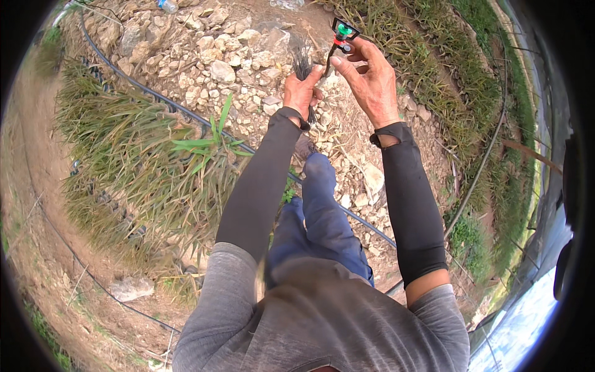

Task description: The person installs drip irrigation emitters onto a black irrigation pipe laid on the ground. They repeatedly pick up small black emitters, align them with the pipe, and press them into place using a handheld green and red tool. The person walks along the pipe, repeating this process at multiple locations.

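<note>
A: Okay, quick pass. What's the left hand point(302, 93) doing?

B: Fist clamped round a bundle of thin black stakes point(303, 64), tips fanned upward, probably parked there so the fingers stay free to steady things.

A: Right hand point(370, 79)?

B: Fingers pinched together on a small sprinkler head point(342, 32), black with a green and red cap, on a thin black tube point(328, 60) running down to the left thumb. Held up at chest height, clear of the ground, likely to see the fitting.

A: Surroundings?

B: Person stands on rocky ground point(229, 56), blue trousers point(322, 217) below. Black irrigation hose point(155, 94) crosses beside a grassy plant row point(136, 161); another hose point(483, 161) lies right. Both forearms in dark sleeves.
</note>
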Demonstrator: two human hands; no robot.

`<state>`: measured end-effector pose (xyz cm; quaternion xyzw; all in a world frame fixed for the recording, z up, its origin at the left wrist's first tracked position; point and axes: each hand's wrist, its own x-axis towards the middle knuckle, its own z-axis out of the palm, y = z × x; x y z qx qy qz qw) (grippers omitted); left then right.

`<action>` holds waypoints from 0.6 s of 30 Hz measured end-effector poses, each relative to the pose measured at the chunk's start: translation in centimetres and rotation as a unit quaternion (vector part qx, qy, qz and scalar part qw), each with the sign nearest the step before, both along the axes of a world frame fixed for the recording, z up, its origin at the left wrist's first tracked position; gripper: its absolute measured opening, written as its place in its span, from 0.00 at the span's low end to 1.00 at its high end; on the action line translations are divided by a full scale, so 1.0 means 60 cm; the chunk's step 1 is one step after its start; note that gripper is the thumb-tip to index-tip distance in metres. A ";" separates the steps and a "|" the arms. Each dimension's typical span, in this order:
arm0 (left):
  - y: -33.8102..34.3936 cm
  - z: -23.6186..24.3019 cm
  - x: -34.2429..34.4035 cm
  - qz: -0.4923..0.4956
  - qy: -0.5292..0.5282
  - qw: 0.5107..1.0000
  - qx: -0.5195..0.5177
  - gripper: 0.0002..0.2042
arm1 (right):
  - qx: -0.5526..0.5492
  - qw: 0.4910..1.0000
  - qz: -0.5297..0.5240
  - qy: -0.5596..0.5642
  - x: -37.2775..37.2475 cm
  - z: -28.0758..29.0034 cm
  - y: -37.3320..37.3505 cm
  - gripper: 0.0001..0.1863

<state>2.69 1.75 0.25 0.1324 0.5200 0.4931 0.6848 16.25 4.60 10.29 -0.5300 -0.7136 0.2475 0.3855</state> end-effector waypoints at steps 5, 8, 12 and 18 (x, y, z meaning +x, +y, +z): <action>-0.015 0.012 0.001 0.015 0.019 0.999 0.022 0.18 | 0.033 0.994 -0.065 -0.080 -0.025 0.006 -0.001 0.16; -0.028 0.016 -0.008 0.010 0.030 0.999 0.021 0.21 | 0.079 0.987 -0.105 -0.088 -0.032 -0.012 -0.006 0.14; -0.048 0.018 -0.014 0.004 0.048 0.998 0.036 0.21 | 0.078 0.987 -0.118 -0.075 -0.045 -0.022 -0.010 0.13; -0.048 0.022 -0.026 -0.001 0.066 0.997 0.036 0.17 | 0.110 0.992 -0.047 -0.033 -0.044 -0.034 -0.008 0.11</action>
